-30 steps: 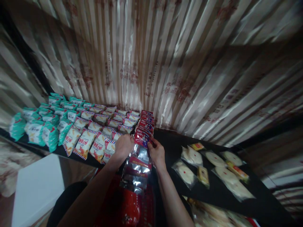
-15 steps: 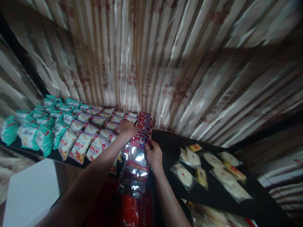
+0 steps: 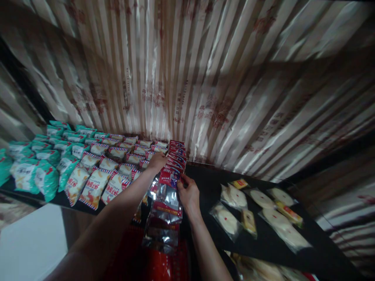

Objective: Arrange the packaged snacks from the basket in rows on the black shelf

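Observation:
A strip of red snack packets (image 3: 170, 175) with shiny silver parts runs from the curtain toward me, the packets overlapping at the far end. My left hand (image 3: 158, 160) is closed at the strip's left edge, its fingertips partly hidden. On the right edge, my right hand (image 3: 189, 195) pinches a red packet between thumb and fingers. The near silver end (image 3: 161, 234) of the strip hangs down over the front, above a red glossy surface (image 3: 159, 265). Just left of my left hand stand rows of white snack bags (image 3: 95, 185) with striped edges.
Teal snack bags (image 3: 48, 177) fill the far left of the black table (image 3: 205, 218). To the right lie clear-wrapped pale round items (image 3: 228, 218) and small yellow packs (image 3: 249, 222). A white box (image 3: 35, 242) is at lower left, and a patterned curtain (image 3: 187, 78) hangs behind.
The view has shifted slightly, moving the bags left and a little down. Both hands stay at the strip, and the red front of the packet by my right hand now shows more clearly.

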The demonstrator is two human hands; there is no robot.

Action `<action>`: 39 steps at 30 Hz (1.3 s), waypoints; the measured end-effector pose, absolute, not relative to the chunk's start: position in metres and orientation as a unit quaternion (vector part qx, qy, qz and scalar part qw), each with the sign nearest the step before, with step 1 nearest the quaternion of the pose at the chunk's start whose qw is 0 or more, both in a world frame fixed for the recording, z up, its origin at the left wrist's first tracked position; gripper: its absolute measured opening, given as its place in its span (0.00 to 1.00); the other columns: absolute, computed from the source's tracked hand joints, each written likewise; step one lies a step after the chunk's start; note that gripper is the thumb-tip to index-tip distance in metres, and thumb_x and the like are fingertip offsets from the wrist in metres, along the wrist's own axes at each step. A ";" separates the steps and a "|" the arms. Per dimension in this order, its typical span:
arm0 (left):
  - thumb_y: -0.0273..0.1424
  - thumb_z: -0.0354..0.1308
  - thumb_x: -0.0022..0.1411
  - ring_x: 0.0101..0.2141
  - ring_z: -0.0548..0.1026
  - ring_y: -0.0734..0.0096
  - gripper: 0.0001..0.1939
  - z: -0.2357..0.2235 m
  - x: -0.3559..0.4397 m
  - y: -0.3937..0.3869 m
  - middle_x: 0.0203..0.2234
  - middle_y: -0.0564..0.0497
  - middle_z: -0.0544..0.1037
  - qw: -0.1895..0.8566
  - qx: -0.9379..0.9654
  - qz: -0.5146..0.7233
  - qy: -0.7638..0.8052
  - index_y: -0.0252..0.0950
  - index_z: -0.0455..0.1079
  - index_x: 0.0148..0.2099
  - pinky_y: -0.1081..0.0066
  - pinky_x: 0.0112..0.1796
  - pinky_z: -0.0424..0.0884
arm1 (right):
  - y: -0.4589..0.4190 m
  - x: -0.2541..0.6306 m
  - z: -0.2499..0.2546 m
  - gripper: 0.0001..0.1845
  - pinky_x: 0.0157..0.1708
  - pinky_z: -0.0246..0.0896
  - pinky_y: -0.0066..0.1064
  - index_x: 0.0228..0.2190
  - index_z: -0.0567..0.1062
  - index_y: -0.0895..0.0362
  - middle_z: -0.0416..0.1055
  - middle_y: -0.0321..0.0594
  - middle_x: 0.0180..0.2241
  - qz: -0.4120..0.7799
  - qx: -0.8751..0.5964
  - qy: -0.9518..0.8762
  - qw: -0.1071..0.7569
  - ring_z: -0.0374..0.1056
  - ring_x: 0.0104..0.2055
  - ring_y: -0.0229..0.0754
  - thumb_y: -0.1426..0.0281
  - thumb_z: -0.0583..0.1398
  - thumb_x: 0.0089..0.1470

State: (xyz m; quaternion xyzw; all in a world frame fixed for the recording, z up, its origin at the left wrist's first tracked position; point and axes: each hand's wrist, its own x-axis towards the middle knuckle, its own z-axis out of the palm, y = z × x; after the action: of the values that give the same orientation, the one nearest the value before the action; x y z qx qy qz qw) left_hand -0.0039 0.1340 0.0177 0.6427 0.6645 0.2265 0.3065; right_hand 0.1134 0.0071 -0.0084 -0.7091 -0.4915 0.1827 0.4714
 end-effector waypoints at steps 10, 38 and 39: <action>0.32 0.50 0.59 0.41 0.75 0.66 0.13 0.009 -0.009 0.131 0.41 0.45 0.78 0.263 0.627 0.236 0.694 0.35 0.74 0.42 0.73 0.37 0.67 | 0.014 0.114 -0.007 0.22 0.46 0.61 0.37 0.42 0.76 0.60 0.73 0.48 0.41 0.213 -0.712 -0.466 0.479 0.69 0.42 0.47 0.64 0.57 0.47; 0.31 0.38 0.67 0.61 0.55 0.61 0.22 -0.005 -0.006 0.030 0.58 0.42 0.64 0.059 0.834 0.228 0.500 0.28 0.61 0.58 0.57 0.60 0.49 | 0.021 0.102 -0.021 0.21 0.53 0.54 0.40 0.42 0.72 0.61 0.68 0.52 0.44 0.195 -0.703 -0.460 0.505 0.62 0.51 0.50 0.64 0.52 0.49; 0.31 0.39 0.67 0.61 0.55 0.60 0.22 -0.005 -0.006 0.030 0.58 0.41 0.63 0.054 0.835 0.224 0.499 0.28 0.61 0.58 0.56 0.60 0.49 | 0.022 0.106 -0.021 0.21 0.54 0.52 0.41 0.42 0.72 0.61 0.67 0.52 0.46 0.193 -0.705 -0.459 0.506 0.61 0.52 0.50 0.62 0.51 0.50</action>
State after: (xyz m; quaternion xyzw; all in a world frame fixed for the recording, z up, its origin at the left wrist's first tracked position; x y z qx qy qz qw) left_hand -0.0057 0.0296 -0.0045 0.8351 0.4994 0.2242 0.0536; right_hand 0.1057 0.0224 -0.0208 -0.7047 -0.4587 0.1933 0.5057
